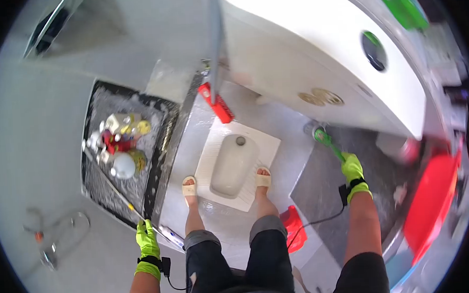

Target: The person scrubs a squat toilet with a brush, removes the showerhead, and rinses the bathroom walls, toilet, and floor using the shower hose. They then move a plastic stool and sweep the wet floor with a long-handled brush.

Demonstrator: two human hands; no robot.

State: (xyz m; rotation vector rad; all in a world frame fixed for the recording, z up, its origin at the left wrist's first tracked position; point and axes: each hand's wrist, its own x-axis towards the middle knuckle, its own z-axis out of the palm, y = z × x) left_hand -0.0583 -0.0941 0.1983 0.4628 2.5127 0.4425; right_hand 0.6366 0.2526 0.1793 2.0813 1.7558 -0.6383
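Note:
My right hand [355, 176], in a yellow-green glove, is closed around the handle of a green scrub brush [325, 139]. The brush head is down on the floor near the base of the white cabinet. At the lower left, my gloved left hand [147, 243] has its fingers around a thin pole [112, 186] with a yellow band. The pole runs up across a black-rimmed shower tray [159, 174]. Between my feet lies a white squat toilet [234, 167] set in the wet floor.
Several bottles [122, 144] stand clustered in the soapy tray. A red object [217, 103] lies behind the toilet, beside a door edge. The white cabinet [319, 52] fills the upper right. A red bin [293, 228] stands by my right leg, and a red basin [431, 205] is at far right.

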